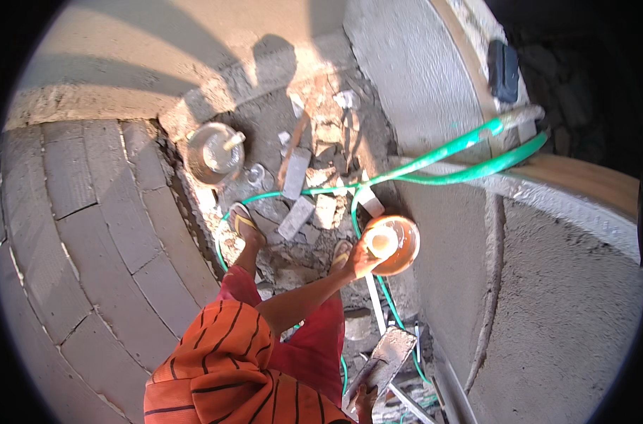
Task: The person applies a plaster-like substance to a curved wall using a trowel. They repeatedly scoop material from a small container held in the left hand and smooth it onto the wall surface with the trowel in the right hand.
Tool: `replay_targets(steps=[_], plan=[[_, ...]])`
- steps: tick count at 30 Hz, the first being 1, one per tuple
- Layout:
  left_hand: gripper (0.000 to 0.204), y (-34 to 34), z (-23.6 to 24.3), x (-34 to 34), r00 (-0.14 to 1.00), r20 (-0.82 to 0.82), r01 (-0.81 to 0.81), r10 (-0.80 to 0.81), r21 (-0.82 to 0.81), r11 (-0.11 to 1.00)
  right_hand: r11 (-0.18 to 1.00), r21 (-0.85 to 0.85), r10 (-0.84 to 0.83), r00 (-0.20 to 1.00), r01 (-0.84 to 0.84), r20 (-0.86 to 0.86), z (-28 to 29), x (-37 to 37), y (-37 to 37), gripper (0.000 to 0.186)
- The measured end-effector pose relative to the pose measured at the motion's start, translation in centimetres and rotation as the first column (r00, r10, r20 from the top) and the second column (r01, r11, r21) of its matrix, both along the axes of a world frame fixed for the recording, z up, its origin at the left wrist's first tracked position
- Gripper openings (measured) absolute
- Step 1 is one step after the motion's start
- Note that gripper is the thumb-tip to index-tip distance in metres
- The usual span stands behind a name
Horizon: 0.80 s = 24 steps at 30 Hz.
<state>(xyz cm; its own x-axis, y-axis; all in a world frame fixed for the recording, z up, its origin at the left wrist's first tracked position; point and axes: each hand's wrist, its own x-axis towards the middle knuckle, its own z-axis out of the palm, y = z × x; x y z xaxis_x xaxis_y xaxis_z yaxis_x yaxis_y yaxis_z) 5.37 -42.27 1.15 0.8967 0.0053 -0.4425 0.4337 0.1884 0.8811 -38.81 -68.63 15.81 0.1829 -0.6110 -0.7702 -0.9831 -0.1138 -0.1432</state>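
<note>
The left hand (364, 260) pinches the cup (382, 242) over the bowl (408, 249) beneath it, the right hand (366, 402) grips the flat tool (391, 352), and the wall (449, 272) to their right appears coated (remaining work cannot be judged).

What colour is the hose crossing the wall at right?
The hose is mostly green, clearest in the head view.

Lower edge is cutting off the right forearm; the right hand (364, 403) is gripping a board (390, 357), finger placement too dim to read. Glare is washing out the cup (382, 242), contents unclear. Cup and left hand (360, 262) are covering part of the orange bowl (408, 244). Green hose (335, 189) is running out of sight behind the red shorts (309, 346).
</note>
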Motion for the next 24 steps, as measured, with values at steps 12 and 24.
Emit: replay_targets(steps=[12,24], plan=[[0.069,46.6,42.4,5.6,0.566,0.769,-0.655,0.297,0.2,0.729,0.616,0.014,0.722,0.571,-0.788,0.392,1.2,34.6,22.5,0.073],[0.055,71.7,69.5,-1.2,0.076,0.905,-0.97,0.419,-0.03,0.24,0.248,-0.332,0.835,0.027,-0.91,0.549,1.1,53.4,35.4,0.053]])
